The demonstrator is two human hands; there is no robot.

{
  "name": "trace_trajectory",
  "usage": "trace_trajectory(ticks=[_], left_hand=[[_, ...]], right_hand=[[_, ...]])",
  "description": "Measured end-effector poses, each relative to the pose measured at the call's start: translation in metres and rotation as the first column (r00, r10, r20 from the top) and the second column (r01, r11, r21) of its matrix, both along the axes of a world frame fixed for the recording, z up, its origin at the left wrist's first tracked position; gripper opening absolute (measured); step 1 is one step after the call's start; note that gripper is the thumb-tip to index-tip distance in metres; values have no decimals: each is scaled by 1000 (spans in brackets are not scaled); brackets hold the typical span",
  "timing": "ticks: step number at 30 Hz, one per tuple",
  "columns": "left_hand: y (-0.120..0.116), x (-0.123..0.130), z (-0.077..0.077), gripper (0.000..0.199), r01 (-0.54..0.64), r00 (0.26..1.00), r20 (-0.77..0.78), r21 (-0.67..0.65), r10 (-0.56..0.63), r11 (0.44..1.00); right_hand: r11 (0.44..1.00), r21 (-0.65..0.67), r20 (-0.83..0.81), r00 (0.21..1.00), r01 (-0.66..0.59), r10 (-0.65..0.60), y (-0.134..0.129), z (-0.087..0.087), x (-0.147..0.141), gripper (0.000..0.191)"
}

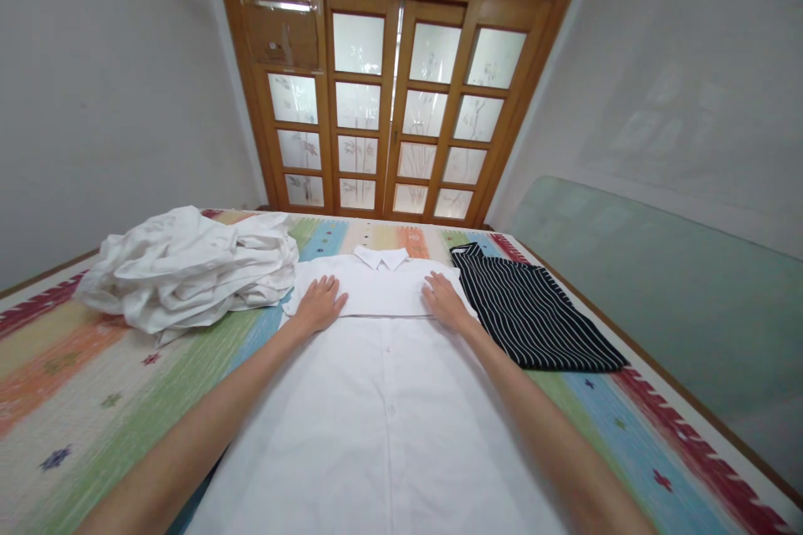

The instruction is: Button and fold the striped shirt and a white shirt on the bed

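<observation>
A white button shirt (382, 410) lies front up along the middle of the patterned cloth, its collar at the far end. Across its upper part is a flat white folded section with a straight lower edge. My left hand (321, 303) rests palm down on the left end of that section, fingers spread. On the right end lies my right hand (444, 299), also flat with its fingers apart. Neither hand grips anything.
A crumpled heap of white cloth (188, 267) sits at the left. Right of the shirt lies a folded black-and-white striped garment (533, 309). A striped, multicoloured cloth (131, 401) covers the surface. Behind stand wooden glazed doors (389, 109); a pale green panel (658, 267) leans at the right.
</observation>
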State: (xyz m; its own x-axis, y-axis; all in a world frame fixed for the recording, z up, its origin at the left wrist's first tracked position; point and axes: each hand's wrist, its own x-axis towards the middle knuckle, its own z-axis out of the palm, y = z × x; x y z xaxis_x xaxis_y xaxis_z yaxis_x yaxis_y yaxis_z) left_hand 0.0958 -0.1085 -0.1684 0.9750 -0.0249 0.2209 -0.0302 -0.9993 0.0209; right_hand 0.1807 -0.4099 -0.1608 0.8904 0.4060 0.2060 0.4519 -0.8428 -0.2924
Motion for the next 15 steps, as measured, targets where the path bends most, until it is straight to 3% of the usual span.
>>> trace_trajectory(ticks=[5,15], left_hand=[[1,-5,-5,50,5,1000,-28,-13,-6,1000],[-9,-21,-2,52,-129,991,-35,-10,129,992]], right_hand=[[996,-84,-59,998,14,-19,2,-21,-1,51],[987,-132,-18,996,90,-93,0,-18,-13,57]])
